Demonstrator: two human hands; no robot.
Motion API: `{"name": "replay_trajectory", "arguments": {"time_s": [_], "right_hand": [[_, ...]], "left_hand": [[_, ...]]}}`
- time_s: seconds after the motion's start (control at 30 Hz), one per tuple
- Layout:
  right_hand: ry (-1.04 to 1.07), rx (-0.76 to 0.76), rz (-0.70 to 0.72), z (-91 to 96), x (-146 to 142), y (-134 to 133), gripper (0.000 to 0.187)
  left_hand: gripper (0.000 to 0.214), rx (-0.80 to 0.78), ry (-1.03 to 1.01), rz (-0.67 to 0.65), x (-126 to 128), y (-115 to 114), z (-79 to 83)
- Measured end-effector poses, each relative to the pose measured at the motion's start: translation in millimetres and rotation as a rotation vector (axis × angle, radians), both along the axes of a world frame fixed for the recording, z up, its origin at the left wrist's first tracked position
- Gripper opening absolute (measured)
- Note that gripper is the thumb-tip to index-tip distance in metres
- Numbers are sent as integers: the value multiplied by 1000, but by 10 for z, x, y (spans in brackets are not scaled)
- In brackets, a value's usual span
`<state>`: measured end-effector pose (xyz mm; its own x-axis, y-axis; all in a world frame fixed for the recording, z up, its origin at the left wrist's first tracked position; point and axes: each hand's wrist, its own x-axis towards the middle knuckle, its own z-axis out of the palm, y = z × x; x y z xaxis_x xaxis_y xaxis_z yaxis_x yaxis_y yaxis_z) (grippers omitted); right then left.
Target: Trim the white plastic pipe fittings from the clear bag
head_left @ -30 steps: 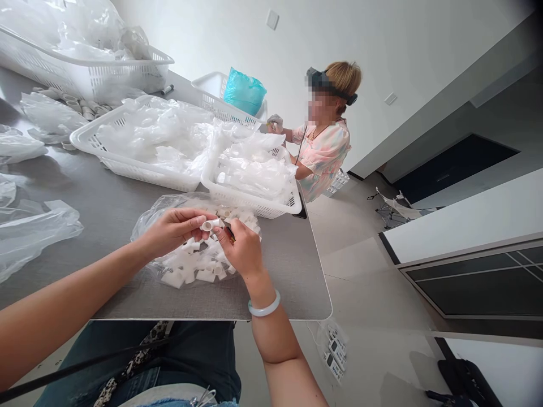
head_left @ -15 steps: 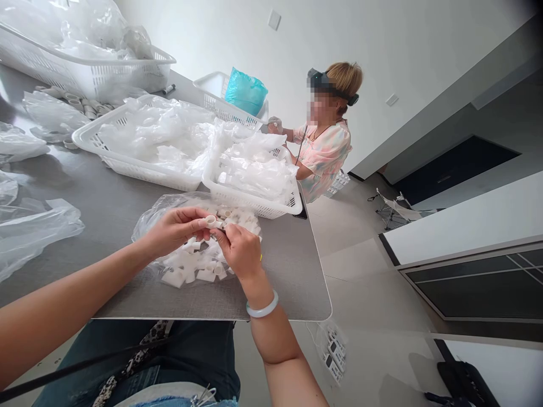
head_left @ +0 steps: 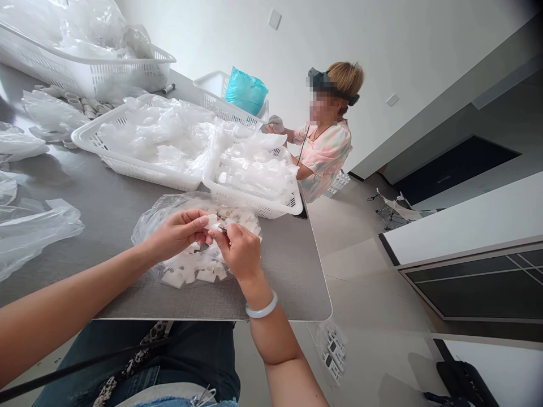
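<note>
My left hand [head_left: 184, 228] pinches one white fitting [head_left: 212, 221] above the heap [head_left: 182, 272]; my right hand [head_left: 242, 250] grips a mostly hidden tool [head_left: 222, 229] beside it. This one's seemingly mid-work; what's finished below, I can't tell.

Grey table [head_left: 292, 265]: baskets [head_left: 148, 173], bags [head_left: 146, 217], perhaps phone [head_left: 302, 208].
</note>
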<state>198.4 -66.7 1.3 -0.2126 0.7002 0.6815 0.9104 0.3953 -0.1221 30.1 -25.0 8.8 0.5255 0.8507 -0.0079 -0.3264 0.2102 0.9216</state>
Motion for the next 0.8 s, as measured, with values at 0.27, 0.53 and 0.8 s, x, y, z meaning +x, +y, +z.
{"name": "replay_trajectory", "arguments": {"time_s": [0.27,0.53,0.8], "right_hand": [[-27,-5,11,-36,12,7,62],[6,35,0,10,-5,1,66],[-65,30,30,-80,-11,10,58]], "left_hand": [[47,17,120,6,30,-33,65],[48,60,206,50,30,-61,92],[45,51,211,60,-3,-59,44]]}}
